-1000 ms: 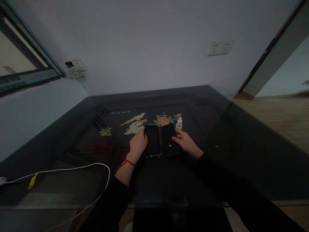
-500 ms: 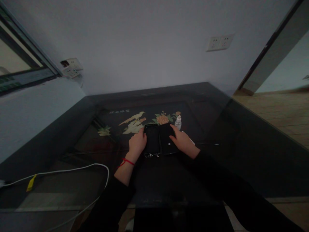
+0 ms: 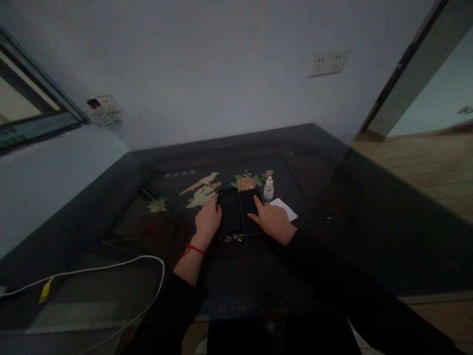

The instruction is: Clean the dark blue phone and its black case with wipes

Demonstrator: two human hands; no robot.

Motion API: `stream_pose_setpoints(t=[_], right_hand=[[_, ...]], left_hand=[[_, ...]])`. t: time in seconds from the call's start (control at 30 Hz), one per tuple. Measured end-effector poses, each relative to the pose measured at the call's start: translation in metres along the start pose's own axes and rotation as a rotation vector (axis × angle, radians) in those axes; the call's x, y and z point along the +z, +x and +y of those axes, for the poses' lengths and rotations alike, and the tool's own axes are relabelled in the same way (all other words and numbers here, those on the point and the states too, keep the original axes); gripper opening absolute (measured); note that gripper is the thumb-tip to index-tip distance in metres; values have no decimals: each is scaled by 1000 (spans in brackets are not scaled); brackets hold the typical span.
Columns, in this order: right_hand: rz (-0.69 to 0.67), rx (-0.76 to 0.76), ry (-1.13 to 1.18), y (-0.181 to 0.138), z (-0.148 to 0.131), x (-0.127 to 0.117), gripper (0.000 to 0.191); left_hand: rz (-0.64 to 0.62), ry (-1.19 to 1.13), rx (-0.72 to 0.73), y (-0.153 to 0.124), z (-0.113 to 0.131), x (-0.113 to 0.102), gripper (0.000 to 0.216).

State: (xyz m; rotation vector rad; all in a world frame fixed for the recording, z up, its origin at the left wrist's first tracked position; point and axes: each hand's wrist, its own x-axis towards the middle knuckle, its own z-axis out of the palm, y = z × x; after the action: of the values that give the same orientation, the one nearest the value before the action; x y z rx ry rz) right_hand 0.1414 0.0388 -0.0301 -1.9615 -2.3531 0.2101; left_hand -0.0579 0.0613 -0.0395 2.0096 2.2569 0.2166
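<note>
A black flip phone case (image 3: 229,212) lies opened out on the dark table, its tray-like half on the left and its flat cover (image 3: 251,217) on the right. My left hand (image 3: 209,215) is closed on the outer left edge of the tray half. Across the cover rests my right hand (image 3: 273,222), with thumb and index finger spread apart. Small shiny metal pieces (image 3: 233,237) lie along the case's near edge; I cannot make out what they are. Just beyond my right hand stands a small clear dropper bottle (image 3: 269,190) with a white top.
A white sheet (image 3: 288,209) lies partly behind my right hand, and a thin stick-like tool (image 3: 318,217) is farther right. A white cable (image 3: 111,265) with a yellow tag (image 3: 46,290) curves over the table's left side. The wall (image 3: 221,74) borders the far edge.
My right hand has shifted from the cover's outer edge onto its face, and the cover now lies flatter. More of the white sheet shows. My left hand keeps its place on the case.
</note>
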Motion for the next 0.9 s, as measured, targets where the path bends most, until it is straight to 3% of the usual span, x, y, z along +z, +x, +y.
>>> stream_pose_setpoints(t=[0.47,0.6,0.77,0.9], right_hand=[[64,-9,-12,3,-5,0,67],[204,-67,55,3,8,-26,44],[407,33,153,26,49,-68,26],[392,62,207,47,62,-69,23]], left_hand=[[-6,22,75,-10,-4,-5,48],[113,-61,158,-12,-1,-11,47],[179,-227,340,-4,40,-15,32],[190,-299,399,9,96,-10,35]])
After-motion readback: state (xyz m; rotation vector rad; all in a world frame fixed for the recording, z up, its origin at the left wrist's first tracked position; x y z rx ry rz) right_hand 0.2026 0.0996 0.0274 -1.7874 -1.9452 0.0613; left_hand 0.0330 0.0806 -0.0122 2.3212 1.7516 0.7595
